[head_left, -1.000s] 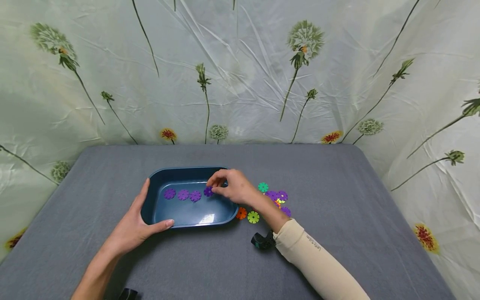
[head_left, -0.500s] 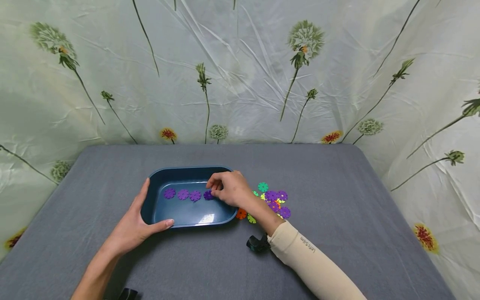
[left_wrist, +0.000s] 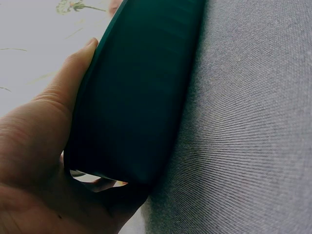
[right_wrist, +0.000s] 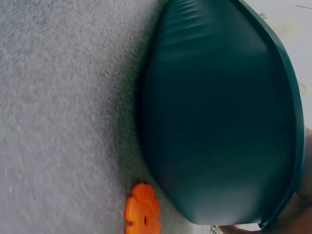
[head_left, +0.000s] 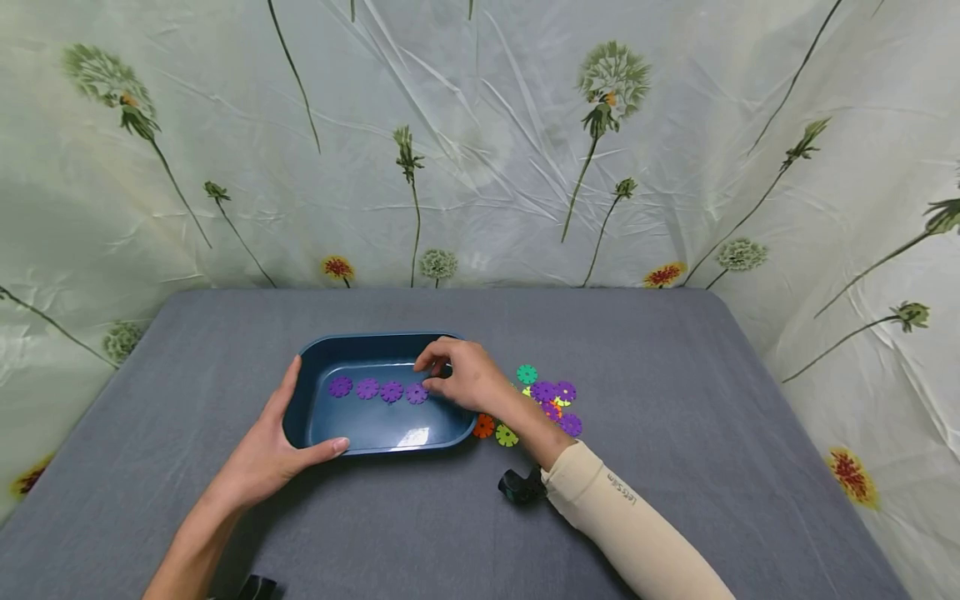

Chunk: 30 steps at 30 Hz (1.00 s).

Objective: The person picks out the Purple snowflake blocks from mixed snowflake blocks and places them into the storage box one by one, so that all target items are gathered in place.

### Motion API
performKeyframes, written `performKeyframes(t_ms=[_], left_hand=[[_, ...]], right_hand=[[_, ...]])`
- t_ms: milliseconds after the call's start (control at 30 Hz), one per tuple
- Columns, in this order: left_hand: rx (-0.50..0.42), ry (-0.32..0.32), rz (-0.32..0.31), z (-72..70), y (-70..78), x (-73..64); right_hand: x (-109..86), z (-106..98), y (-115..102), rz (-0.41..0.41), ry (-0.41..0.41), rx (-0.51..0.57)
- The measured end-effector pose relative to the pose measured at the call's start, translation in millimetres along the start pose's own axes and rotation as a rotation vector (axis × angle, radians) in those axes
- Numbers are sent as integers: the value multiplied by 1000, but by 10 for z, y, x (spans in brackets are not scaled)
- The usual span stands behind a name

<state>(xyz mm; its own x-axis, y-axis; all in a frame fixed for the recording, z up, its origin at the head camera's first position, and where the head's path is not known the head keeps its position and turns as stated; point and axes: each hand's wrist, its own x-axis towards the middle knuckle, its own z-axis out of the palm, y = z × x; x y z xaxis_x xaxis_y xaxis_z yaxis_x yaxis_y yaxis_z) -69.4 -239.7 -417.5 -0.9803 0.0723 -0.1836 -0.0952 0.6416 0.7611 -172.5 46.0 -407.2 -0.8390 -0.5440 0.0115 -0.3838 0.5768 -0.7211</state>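
A row of purple notched discs (head_left: pixel 392 392) lies on the floor of a dark blue tray (head_left: pixel 375 450). My left hand (head_left: pixel 264 454) grips the tray's left end, its thumb over the near rim. In the left wrist view that hand (left_wrist: pixel 34 151) wraps the tray's corner. My right hand (head_left: pixel 468 379) hovers inside the tray's right end, thumb and forefinger parted. Its thumb tip is close to the rightmost purple disc (head_left: pixel 416 393), which lies flat; whether they touch I cannot tell. The right wrist view shows mostly the tray's outer wall (right_wrist: pixel 219 112).
Right of the tray lies a loose pile of purple discs (head_left: pixel 543 391) with some yellow. Around it are a green disc (head_left: pixel 527 374), a lime disc (head_left: pixel 507 435) and an orange disc (head_left: pixel 483 427). Grey cloth (head_left: pixel 637 375) covers the table; a floral curtain (head_left: pixel 480 167) hangs behind.
The rightmost purple disc has gone from tilted under my right fingers to flat on the tray floor. Those fingers have parted from it. My left hand has stayed put.
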Motion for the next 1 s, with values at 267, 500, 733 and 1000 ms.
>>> performKeyframes(t_ms=[267, 500, 733, 1000], left_hand=[[-4, -5, 2, 4, 1, -3], [1, -11, 0, -8, 1, -17], [11, -10, -11, -12, -2, -19], [0, -6, 0, -4, -2, -10]], right_hand=[[-55, -66, 41, -46, 10, 140], [-93, -113, 83, -109, 44, 181], [-123, -201, 97, -148, 95, 195], [-187, -330, 158, -125, 153, 220]])
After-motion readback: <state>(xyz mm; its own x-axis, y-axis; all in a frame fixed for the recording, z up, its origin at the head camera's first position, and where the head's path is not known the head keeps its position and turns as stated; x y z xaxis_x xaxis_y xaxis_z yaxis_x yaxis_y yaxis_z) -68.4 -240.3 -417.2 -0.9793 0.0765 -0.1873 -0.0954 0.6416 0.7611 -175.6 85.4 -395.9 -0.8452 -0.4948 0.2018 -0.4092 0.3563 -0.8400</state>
